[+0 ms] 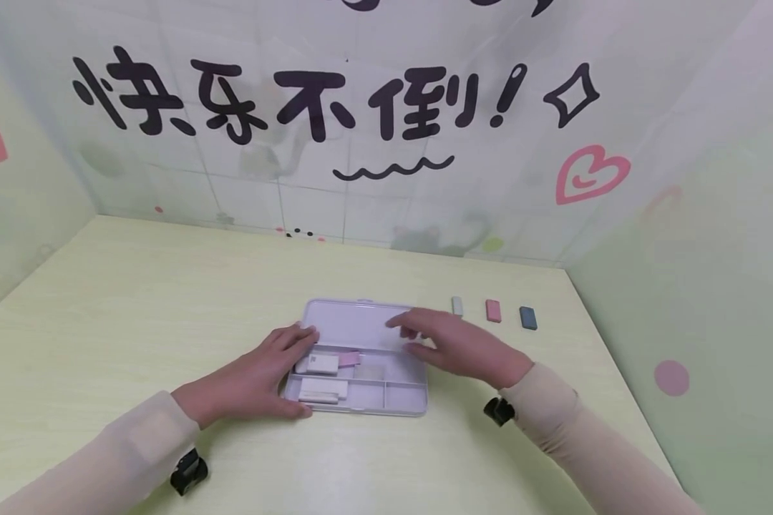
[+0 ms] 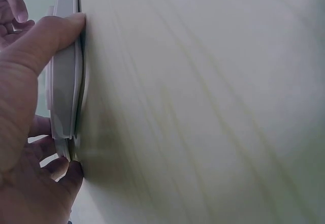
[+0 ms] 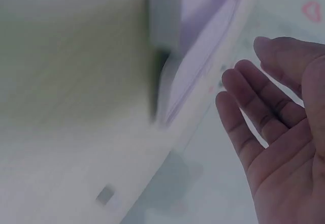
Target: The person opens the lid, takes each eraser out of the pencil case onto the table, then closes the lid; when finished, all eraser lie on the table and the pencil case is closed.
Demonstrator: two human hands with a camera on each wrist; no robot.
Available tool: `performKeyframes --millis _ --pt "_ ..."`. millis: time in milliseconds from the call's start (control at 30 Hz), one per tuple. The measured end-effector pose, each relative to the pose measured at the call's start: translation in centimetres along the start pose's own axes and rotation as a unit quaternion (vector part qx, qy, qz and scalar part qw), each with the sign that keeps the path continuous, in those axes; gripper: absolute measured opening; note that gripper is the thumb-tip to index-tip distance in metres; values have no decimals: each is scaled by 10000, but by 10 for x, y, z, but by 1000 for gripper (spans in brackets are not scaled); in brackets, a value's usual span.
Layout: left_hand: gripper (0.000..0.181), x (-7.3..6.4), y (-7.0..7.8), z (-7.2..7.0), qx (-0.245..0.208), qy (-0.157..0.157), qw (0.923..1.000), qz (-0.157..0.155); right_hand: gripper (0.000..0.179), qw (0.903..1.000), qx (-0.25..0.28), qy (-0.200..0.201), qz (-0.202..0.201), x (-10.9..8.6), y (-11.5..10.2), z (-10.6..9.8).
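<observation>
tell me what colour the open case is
The case is pale lilac, seen best in the head view.

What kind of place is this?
Probably a little indoor booth or corner for tabletop activities, though I can't tell which building. The pale table has walls close on three sides, decorated with writing and hearts, and an open case lies on it.

Left grip (image 1: 258, 383) blocking left end of case (image 1: 348, 323), right grip (image 1: 460, 347) crowding right end, room at front right
</observation>
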State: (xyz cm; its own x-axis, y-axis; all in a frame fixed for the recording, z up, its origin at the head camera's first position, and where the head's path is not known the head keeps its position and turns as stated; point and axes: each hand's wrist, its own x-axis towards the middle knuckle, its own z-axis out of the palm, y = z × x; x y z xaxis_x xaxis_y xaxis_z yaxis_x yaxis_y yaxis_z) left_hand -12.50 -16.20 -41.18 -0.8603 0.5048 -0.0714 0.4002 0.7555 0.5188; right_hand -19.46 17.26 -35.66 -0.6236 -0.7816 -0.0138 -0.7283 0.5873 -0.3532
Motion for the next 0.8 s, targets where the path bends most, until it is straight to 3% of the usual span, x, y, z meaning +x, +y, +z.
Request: performKeyframes --millis 200,367,600,800 --pt "113 0 -3 1 -7 20 10000 35 40 9953 -98 -631 -732 25 -42 21" --pt "111 1 -4 0 -78 26 9999 122 47 9855 -876 -833 -1192 37 -65 36" --pt "110 2 -5 1 -129 66 9997 198 53 9617 -1877 -739 -1855 46 -78 48" --pt "109 0 -5 0 -148 68 9997 205 52 9563 -2053 -846 -1903 50 -84 50"
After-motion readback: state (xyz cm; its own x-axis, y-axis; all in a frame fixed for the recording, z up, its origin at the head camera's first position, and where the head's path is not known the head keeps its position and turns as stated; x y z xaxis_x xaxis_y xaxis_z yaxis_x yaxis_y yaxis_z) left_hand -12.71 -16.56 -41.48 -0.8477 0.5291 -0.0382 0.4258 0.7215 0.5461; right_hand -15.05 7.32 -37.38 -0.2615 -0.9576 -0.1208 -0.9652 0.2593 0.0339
